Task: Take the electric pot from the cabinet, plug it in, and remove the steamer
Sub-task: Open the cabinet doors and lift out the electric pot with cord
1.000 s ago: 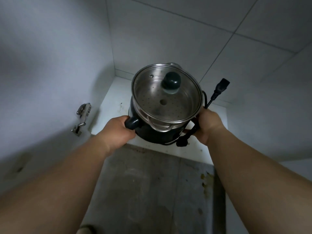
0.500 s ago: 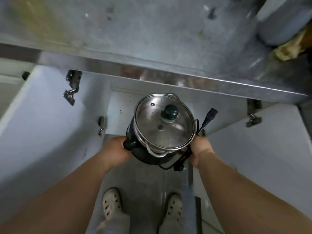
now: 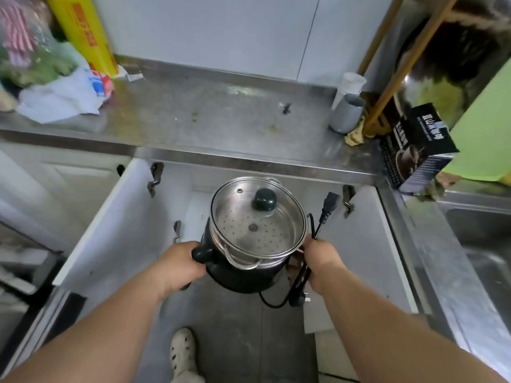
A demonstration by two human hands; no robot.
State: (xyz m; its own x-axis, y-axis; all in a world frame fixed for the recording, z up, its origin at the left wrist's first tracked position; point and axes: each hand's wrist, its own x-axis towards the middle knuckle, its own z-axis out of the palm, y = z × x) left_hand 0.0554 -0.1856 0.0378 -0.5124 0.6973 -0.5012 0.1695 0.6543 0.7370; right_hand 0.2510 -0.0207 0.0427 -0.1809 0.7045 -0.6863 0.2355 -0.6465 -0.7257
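- The pot (image 3: 243,272) hangs in the air in front of the open cabinet (image 3: 367,244), below the front edge of the steel desk (image 3: 221,117) and above the floor, carried level between your two hands.
- Its glass lid (image 3: 257,214) sits flat on top, and under it you can see the holed steamer (image 3: 255,230) seated in the rim.
- Your left hand (image 3: 179,265) is closed around the pot's dark side handle (image 3: 200,254), fingers wrapped under it and touching the body.
- Your right hand (image 3: 322,262) is closed against the far side, pinching the bundled cord (image 3: 301,277) against the pot. Its fingers are hidden behind the body, so how far under they reach cannot be told.
- One end of the cord, the socket end (image 3: 330,203), sticks up above your right hand; the wall plug (image 3: 300,299) dangles below it.
- The step in hand looks like lifting the pot onto the desk. Keep it level so the lid does not slide.
- Raise it clear of the desk's front edge before you move it forward, and mind the dangling plug there.
- Aim for the bare middle of the desk, well apart from the grey cup (image 3: 347,113) at the right and the white bag (image 3: 58,98) at the left.
- Set it down fully before loosening either hand.
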